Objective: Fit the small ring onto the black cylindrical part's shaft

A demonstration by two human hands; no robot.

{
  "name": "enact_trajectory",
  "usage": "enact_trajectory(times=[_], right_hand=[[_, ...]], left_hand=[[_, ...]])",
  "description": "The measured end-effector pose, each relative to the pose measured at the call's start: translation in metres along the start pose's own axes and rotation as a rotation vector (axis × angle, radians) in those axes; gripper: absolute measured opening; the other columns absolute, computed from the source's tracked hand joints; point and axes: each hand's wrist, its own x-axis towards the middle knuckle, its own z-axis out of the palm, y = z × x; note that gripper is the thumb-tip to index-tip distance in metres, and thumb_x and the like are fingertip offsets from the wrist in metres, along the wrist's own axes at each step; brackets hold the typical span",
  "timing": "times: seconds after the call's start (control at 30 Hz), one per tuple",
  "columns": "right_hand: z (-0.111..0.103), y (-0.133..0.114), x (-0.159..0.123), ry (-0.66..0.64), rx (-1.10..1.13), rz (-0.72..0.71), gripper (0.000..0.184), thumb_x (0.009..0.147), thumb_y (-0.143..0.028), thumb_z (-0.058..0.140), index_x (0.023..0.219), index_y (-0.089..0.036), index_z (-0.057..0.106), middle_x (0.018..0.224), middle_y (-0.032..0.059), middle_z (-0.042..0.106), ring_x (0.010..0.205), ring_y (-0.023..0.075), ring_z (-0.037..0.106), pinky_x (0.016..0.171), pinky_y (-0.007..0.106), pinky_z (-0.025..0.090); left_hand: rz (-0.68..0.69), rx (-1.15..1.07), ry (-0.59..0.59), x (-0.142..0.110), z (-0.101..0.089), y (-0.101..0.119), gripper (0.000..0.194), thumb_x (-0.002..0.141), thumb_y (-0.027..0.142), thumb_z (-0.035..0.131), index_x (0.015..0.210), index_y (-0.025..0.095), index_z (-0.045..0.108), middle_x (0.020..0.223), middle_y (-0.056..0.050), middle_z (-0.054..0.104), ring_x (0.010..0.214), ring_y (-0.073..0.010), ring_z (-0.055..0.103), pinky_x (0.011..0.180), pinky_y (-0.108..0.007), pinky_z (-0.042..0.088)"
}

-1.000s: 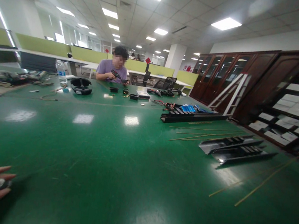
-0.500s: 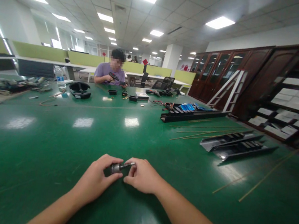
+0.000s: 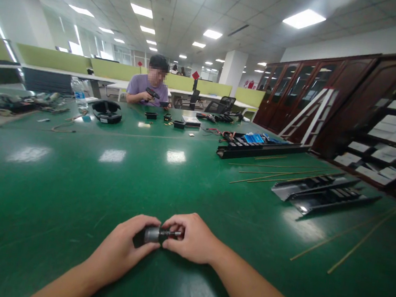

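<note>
My left hand (image 3: 124, 243) is closed around a small metal cylinder (image 3: 152, 235) with a thin shaft, which looks like a small motor. It lies on its side between thumb and fingers, the shaft pointing right. My right hand (image 3: 192, 238) is curled about the shaft end, with thumb and fingertips at the collar where the shaft meets the body. Both hands are low over the green tabletop (image 3: 80, 192), their fingertips almost meeting. The left end of the cylinder is partly hidden in my left palm.
Across the table a person in a purple shirt (image 3: 146, 90) holds a power drill (image 3: 152, 93). A black headset (image 3: 106, 111) and a water bottle (image 3: 78, 89) stand far left. On the right lie black metal channels (image 3: 332, 199), thin rods (image 3: 270, 173) and blue parts (image 3: 254, 138).
My right fingers have closed in around the shaft and collar. The cylinder has turned so its shaft lies more level, and both hands sit slightly lower in view.
</note>
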Motion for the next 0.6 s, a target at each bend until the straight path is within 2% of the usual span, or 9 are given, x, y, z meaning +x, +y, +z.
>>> enact_trajectory(times=[0.1, 0.33, 0.6], right_hand=[[0.0013, -0.0005, -0.0005, 0.012, 0.009, -0.020, 0.029, 0.073, -0.024, 0.070, 0.101, -0.020, 0.072, 0.081, 0.0010, 0.071, 0.069, 0.0136, 0.064, 0.064, 0.022, 0.046], [0.0047, -0.0014, -0.0004, 0.042, -0.005, -0.055, 0.025, 0.072, -0.022, 0.069, 0.097, -0.020, 0.072, 0.081, 0.0004, 0.071, 0.071, 0.0142, 0.065, 0.064, 0.022, 0.045], [0.0035, -0.0022, -0.0006, 0.054, -0.083, -0.093, 0.019, 0.076, -0.027, 0.068, 0.093, -0.021, 0.073, 0.073, -0.0012, 0.068, 0.063, 0.0118, 0.058, 0.059, 0.021, 0.041]], left_hand=[[-0.014, -0.020, -0.031, 0.0000, -0.0019, 0.0039, 0.023, 0.085, 0.029, 0.065, 0.108, 0.025, 0.062, 0.103, -0.002, 0.069, 0.095, -0.0190, 0.065, 0.085, -0.031, 0.052], [-0.043, -0.047, -0.051, 0.0003, -0.0008, 0.0033, 0.023, 0.086, 0.030, 0.065, 0.109, 0.027, 0.061, 0.103, 0.000, 0.068, 0.096, -0.0184, 0.063, 0.087, -0.030, 0.049], [-0.058, -0.052, -0.044, -0.0011, 0.0001, 0.0030, 0.023, 0.086, 0.031, 0.066, 0.108, 0.027, 0.062, 0.103, 0.000, 0.067, 0.097, -0.0180, 0.063, 0.088, -0.030, 0.048]])
